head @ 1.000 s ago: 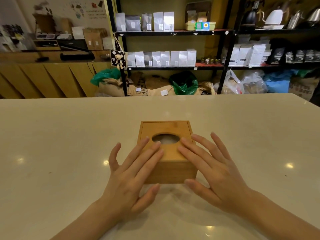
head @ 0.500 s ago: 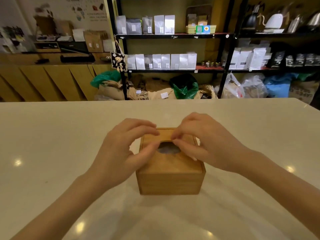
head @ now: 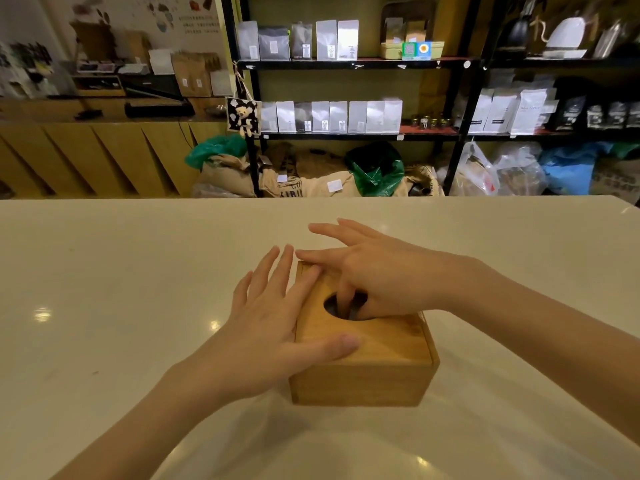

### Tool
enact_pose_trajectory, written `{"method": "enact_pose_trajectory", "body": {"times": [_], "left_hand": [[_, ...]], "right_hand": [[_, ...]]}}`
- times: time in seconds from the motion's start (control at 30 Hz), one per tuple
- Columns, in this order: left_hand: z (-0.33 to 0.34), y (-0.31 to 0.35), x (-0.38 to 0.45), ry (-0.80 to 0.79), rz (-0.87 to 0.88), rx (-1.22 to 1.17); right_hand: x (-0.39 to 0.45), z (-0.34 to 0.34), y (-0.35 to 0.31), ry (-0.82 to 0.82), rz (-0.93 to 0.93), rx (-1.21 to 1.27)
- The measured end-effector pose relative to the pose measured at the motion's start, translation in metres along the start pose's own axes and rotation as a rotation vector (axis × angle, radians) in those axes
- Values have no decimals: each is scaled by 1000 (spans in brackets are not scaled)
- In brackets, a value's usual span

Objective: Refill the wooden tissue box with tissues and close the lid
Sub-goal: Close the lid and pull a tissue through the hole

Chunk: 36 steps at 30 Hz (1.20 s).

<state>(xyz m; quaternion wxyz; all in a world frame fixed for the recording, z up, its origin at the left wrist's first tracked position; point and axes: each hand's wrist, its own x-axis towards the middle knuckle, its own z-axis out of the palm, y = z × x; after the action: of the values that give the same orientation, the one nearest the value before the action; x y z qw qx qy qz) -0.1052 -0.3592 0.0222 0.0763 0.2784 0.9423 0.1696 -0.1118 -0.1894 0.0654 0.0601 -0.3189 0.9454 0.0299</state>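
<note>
A square wooden tissue box point(head: 363, 375) stands on the pale table point(head: 104, 306), its sliding lid point(head: 381, 341) on top with an oval hole point(head: 337, 308). My left hand point(head: 273, 323) lies flat against the box's left side, fingers spread, thumb resting on the lid's near edge. My right hand point(head: 381, 278) lies over the far half of the lid, one or two fingers dipping into the oval hole. Inside the hole it is dark; I cannot tell whether tissues are there.
The table's far edge runs across the view. Beyond it stand black shelves point(head: 346, 64) with silver and white pouches, sacks and plastic bags point(head: 374, 171) on the floor, and a wooden counter point(head: 86, 154) at left.
Both hands went from flat on the lid's near part to pinching at the hole. Now the left hand braces the box's left side and right fingers reach into the hole.
</note>
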Motion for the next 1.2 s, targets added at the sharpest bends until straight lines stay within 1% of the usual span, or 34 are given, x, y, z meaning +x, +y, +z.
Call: {"method": "enact_pose_trajectory", "body": {"times": [0.17, 0.3, 0.5, 0.57, 0.67, 0.73, 0.8, 0.83, 0.9, 1.03, 1.1, 1.17, 1.2], "left_hand": [[0, 0, 1, -63, -51, -19], [-1, 1, 1, -76, -38, -39], [0, 1, 0, -57, -29, -59], [0, 1, 0, -47, -27, -57], [1, 0, 0, -29, -14, -43], [1, 0, 0, -10, 0, -26], [-1, 0, 1, 20, 19, -16], [-3, 1, 1, 39, 34, -28], [-9, 5, 1, 68, 79, -86], [-16, 11, 10, 108, 153, -218], [-20, 14, 17, 51, 165, -242], [-23, 17, 23, -39, 156, -283], [-25, 18, 25, -76, 143, -325]], "right_hand": [[2, 3, -3, 17, 5, 0], [2, 6, -1, 40, 7, 12], [-8, 6, 1, 109, -12, 57], [-13, 3, 0, 159, -38, 55], [-24, -6, -3, 190, -26, 25], [-30, -13, -7, 165, -2, 1], [-34, -17, -13, 114, 63, 34], [-35, -17, -17, 105, 95, 52], [-38, -15, -21, 120, 98, 19], [-41, -11, -22, 213, 46, -83], [-43, -7, -22, 280, 28, -141], [-44, -8, -24, 389, 29, -83], [-45, -8, -24, 402, 28, -33]]}}
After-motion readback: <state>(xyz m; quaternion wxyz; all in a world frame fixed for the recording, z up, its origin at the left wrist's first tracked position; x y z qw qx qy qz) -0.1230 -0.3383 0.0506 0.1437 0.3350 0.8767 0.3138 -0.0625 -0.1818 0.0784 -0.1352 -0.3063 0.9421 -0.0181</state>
